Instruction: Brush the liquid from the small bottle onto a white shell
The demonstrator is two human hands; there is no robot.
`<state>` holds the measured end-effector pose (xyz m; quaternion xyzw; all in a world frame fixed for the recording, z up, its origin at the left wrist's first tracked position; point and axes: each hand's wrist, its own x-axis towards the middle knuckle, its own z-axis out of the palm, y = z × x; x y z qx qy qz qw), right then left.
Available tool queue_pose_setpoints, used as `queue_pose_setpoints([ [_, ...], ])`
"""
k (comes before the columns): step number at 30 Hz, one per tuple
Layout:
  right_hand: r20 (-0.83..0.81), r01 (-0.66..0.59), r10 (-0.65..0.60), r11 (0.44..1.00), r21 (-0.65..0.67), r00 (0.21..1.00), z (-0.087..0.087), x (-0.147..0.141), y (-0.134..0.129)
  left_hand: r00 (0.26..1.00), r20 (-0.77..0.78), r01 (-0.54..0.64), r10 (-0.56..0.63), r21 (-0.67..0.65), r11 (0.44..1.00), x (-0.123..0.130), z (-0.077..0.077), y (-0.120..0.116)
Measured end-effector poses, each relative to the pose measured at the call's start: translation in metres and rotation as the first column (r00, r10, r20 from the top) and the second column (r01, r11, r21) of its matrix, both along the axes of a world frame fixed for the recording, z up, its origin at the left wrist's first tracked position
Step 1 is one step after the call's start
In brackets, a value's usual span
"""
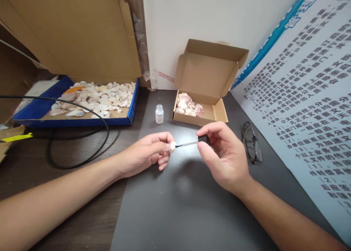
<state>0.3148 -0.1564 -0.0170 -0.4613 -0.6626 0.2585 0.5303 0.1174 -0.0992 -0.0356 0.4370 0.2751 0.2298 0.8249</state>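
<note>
My left hand (148, 152) pinches a small white seashell (172, 147) between thumb and forefinger, above the dark table mat. My right hand (223, 157) grips the black cap of a small brush (189, 144); its thin stem points left and the dark bristle tip touches the shell or comes very close to it. Behind my hands an uncapped small glass bottle (159, 115) with a white label stands upright on the mat. Several pink and white shells (186, 105) lie in the left part of an open small cardboard box (216, 113).
At the left, a blue-edged cardboard box (115, 121) with its lid raised holds many shells. A black cable (106, 141) loops in front of it. Folded glasses (251, 143) lie right of my right hand, beside a printed board (301, 97). A white surface stands behind.
</note>
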Motion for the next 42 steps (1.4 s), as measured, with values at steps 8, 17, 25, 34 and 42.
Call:
queue_pose_setpoints([
  [8,0.007,-0.014,0.014,1.0,-0.006,1.0,-0.0016,0.0005,-0.0011,1.0,-0.003,-0.006,0.006,-0.008,1.0,0.0001,0.0009,0.0001],
  [17,0.019,-0.043,0.043,0.999,-0.005,0.999,-0.0024,-0.0006,-0.0008,1.0,-0.013,-0.007,0.007,-0.009,1.0,-0.0005,0.0012,-0.0005],
  [25,0.026,-0.028,0.029,0.999,-0.021,0.999,-0.0017,0.0002,-0.0009,1.0,-0.015,-0.008,0.008,-0.008,1.0,-0.0002,0.0016,-0.0002],
  [34,0.038,-0.038,0.039,0.999,-0.02,0.999,-0.0021,0.0001,-0.0007,1.0,-0.013,0.0,0.0,-0.008,1.0,0.0,0.0007,-0.0001],
  [42,0.038,-0.031,0.032,0.999,-0.021,0.999,-0.0015,-0.0005,-0.0007,1.0,-0.016,0.002,-0.003,-0.005,1.0,-0.0004,0.0008,0.0008],
])
